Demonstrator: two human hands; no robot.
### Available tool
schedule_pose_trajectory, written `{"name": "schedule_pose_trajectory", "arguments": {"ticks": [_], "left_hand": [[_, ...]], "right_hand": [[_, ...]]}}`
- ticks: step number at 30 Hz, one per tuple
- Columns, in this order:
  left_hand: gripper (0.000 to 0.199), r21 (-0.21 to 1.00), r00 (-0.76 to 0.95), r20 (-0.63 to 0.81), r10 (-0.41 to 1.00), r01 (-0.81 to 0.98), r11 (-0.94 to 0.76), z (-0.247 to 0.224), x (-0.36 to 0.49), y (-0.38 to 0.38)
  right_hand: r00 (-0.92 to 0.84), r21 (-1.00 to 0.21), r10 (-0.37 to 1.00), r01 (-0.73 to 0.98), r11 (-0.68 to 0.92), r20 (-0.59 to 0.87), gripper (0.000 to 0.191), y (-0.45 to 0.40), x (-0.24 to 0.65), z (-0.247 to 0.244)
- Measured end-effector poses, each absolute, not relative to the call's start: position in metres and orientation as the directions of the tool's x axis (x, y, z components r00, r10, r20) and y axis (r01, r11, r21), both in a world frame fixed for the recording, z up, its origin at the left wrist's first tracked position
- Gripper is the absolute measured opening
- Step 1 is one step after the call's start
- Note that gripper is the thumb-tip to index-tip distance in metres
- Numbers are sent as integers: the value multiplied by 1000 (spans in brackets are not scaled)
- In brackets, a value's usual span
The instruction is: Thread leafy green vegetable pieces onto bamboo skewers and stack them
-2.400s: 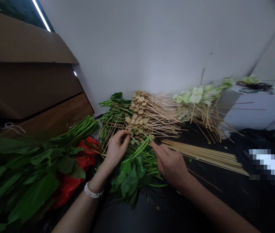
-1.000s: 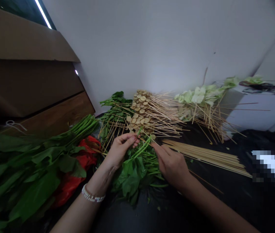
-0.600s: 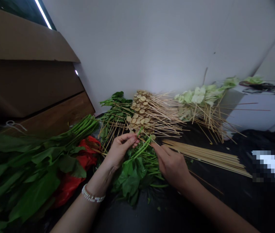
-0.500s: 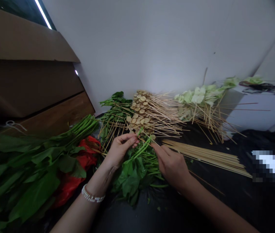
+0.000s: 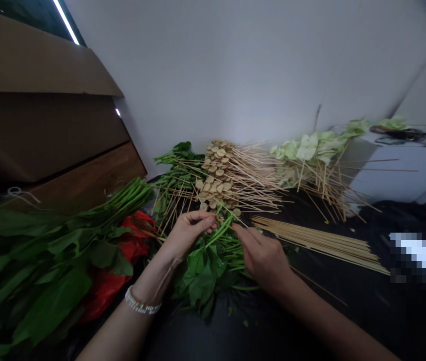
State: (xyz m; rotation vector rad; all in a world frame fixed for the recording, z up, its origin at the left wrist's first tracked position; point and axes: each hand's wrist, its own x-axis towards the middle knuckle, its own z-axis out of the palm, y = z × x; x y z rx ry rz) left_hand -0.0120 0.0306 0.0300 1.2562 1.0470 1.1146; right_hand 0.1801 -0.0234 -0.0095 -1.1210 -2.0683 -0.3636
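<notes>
My left hand (image 5: 192, 229), with a beaded bracelet at the wrist, is closed in a pinch at the tip of a leafy green stem (image 5: 218, 234). Facing it, my right hand (image 5: 263, 253) has its fingers closed round a thin bamboo skewer, mostly hidden by the fingers, whose end meets the stem between both hands. Broad green leaves (image 5: 201, 276) hang below the stem. Under my hands lies a heap of cut green stems (image 5: 237, 258) on a black surface (image 5: 182, 336).
Skewered round slices (image 5: 216, 189) are piled behind my hands, beside skewered greens (image 5: 180, 173). Skewered pale leaves (image 5: 310, 148) stand at back right. Bare skewers (image 5: 321, 243) lie right. Large leafy greens (image 5: 47, 265), a red plastic bag (image 5: 135, 245) and a cardboard box (image 5: 47, 130) are left.
My right hand has shifted slightly left, towards my left hand. The stem between them has moved a little and both hands keep their grip.
</notes>
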Motion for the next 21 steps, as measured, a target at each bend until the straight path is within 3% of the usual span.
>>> {"name": "schedule_pose_trajectory", "arguments": {"ticks": [15,21], "left_hand": [[35,994,381,-56,923,-64,87,31,-10,24],[22,990,308,-107,945,-57,130,40,-18,23]], "right_hand": [[-346,-127,590,779,614,730,35,-23,178,-10],[-323,-240,674,761,602,664,25,-23,179,-6]]}}
